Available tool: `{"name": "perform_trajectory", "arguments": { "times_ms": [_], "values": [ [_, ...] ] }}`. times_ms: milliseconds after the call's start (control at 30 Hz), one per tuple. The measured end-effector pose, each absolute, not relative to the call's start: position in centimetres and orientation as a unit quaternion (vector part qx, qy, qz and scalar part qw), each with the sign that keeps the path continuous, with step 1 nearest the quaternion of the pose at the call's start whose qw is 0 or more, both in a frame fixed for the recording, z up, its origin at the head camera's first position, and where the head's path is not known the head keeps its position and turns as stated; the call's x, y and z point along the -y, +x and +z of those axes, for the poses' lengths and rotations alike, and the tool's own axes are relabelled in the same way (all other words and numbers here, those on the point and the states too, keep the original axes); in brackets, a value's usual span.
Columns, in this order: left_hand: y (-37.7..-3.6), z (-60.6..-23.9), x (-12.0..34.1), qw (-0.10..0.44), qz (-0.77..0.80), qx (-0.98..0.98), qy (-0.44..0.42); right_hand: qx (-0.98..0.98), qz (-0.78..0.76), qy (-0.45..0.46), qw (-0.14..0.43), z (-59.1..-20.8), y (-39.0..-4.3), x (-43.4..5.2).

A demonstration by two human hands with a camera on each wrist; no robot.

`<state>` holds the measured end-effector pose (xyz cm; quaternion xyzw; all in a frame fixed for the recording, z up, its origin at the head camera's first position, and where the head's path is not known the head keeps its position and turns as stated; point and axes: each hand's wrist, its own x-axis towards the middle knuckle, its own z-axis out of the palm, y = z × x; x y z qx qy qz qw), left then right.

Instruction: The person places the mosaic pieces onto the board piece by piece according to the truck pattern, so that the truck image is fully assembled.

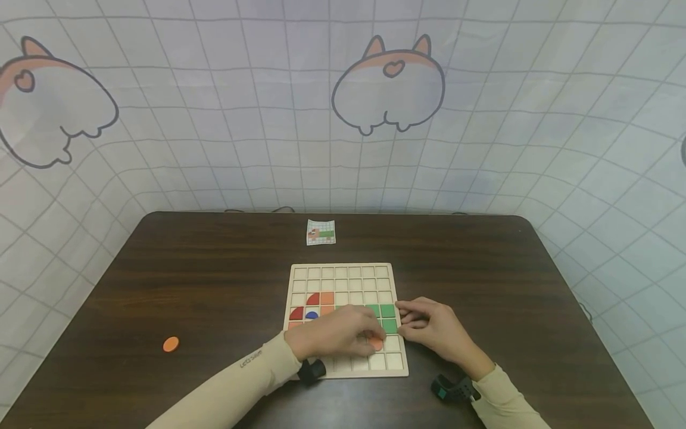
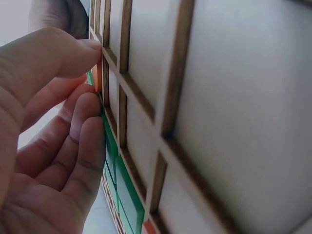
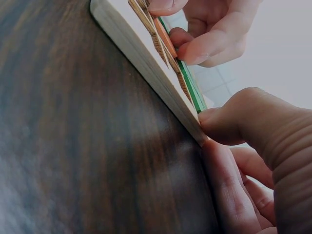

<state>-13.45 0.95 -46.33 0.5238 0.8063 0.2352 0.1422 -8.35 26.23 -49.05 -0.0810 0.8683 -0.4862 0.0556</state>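
Note:
A pale wooden grid board (image 1: 356, 272) lies on the dark table. My left hand (image 1: 343, 330) reaches over its middle, pinching an orange piece (image 1: 377, 344) at a square in the lower right part. In the left wrist view the thumb and fingers (image 2: 87, 109) stand around that piece. At the board's right edge, my right hand (image 1: 436, 325) holds the rim between thumb and fingers, beside green square tiles (image 1: 389, 326). Red quarter-round pieces (image 1: 313, 300), an orange square (image 1: 327, 298) and a blue piece (image 1: 312, 315) sit in the left part. My left hand covers several middle squares.
A loose orange disc (image 1: 171, 344) lies on the table (image 1: 214, 268) to the left. Behind the board is a small paper card (image 1: 321, 232) with a coloured grid picture. A white grid-patterned curtain (image 1: 257, 119) surrounds the table's back and sides.

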Motion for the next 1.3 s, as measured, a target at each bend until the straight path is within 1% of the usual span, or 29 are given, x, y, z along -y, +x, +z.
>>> {"name": "perform_trajectory", "arguments": {
  "times_ms": [300, 500, 833, 1067, 1300],
  "values": [
    [-13.8, -45.5, 0.5, 0.124, 0.247, -0.811, 0.516, -0.867, -0.489, -0.078, 0.055, -49.1, -8.4, -26.1],
    [-14.5, -44.7, 3.1, 0.103, 0.255, -0.823, 0.497, -0.870, -0.484, -0.074, 0.053, -49.1, -8.4, -26.0],
    [-14.6, -44.3, 8.4, 0.084, 0.305, -0.846, 0.430, -0.877, -0.473, -0.070, 0.054, -49.5, -8.4, -26.1],
    [-14.7, -44.0, 11.2, 0.082, 0.300, -0.866, 0.392, -0.875, -0.474, -0.075, 0.061, -49.7, -8.3, -26.2],
    [-14.6, -44.2, 15.4, 0.070, 0.273, -0.899, 0.336, -0.875, -0.474, -0.075, 0.057, -49.6, -8.3, -26.0]
  ]
}}
